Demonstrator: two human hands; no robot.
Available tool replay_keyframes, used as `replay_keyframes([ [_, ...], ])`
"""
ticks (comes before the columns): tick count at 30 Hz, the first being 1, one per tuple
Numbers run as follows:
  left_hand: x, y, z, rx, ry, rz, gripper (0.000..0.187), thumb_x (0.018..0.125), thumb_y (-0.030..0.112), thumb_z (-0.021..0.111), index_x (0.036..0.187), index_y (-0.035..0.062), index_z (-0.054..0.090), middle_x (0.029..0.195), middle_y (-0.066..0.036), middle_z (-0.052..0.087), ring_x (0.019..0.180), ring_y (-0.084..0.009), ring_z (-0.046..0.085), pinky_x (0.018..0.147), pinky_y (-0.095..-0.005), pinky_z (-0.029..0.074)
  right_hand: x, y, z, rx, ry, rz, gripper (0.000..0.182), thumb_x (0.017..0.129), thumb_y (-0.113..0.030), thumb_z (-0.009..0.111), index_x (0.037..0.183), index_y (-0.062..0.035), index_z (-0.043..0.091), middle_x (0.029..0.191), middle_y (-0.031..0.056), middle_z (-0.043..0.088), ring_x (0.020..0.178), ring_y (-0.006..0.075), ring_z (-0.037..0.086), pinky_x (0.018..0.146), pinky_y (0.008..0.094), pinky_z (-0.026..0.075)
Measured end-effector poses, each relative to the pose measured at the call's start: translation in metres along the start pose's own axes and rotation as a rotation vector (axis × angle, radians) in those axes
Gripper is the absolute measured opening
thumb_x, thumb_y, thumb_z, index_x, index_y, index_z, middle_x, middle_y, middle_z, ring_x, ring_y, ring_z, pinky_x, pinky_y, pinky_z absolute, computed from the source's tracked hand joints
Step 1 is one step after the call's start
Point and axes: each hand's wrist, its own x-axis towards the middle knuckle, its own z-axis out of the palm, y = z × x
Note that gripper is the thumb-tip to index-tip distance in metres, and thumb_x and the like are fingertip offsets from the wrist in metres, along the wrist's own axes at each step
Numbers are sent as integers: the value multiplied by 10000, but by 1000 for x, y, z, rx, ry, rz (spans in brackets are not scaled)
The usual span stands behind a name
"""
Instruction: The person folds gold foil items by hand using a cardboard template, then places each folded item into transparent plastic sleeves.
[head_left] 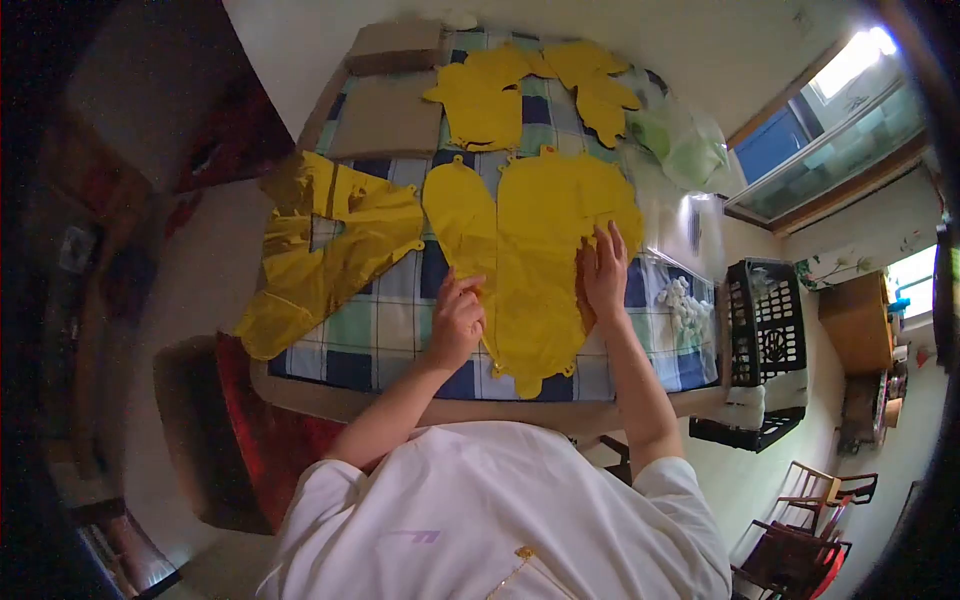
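A large flat yellow foil balloon (540, 250), with small tabs along its edge, lies on the checked cloth in front of me. My left hand (459, 320) is at its lower left edge, fingers bent and closed on the foil. My right hand (604, 275) rests flat on the right part of the foil, fingers stretched out. To the left lies a shinier gold foil balloon (375, 215) with a triangular hole. Farther back are two more yellow foil pieces, one in the middle (485, 100) and one to its right (595, 85).
A blue, green and white checked cloth (385, 335) covers the table. Brown cardboard (388, 115) lies at the back left. Clear plastic bags (690, 235) and small white pieces (683, 308) are on the right. Black crates (766, 325) stand beyond the right edge.
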Motion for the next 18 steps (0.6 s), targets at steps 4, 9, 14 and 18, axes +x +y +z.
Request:
replay_keyframes([
  [4,1,1,-1,3,-28,9,133,628,-66,570,554,19,499,686,-108,533,1022,-278,573,1038,-512,327,-2,3,0,10,-1,-10,337,882,-135,557,1207,-54,523,1349,216,409,1218,401,406,987,441,376],
  [9,23,18,20,121,-213,-6,254,757,26,571,998,61,643,1060,-129,579,1192,-296,468,1068,-506,275,-1,-1,1,14,-6,53,324,894,-152,543,1203,-54,528,1339,212,424,1216,402,408,988,449,372],
  [14,36,18,55,162,-427,93,435,859,158,558,1289,120,505,1391,-151,380,1324,-322,313,1078,-506,252,1,5,0,55,19,26,315,884,-111,528,1192,-48,535,1329,205,437,1209,390,422,994,449,368],
  [18,49,4,41,182,-358,80,411,874,196,561,1277,125,518,1398,-156,377,1329,-328,306,1073,-490,273,-6,5,-25,219,58,105,315,879,-95,519,1191,-54,543,1337,194,434,1224,383,416,1003,445,367],
])
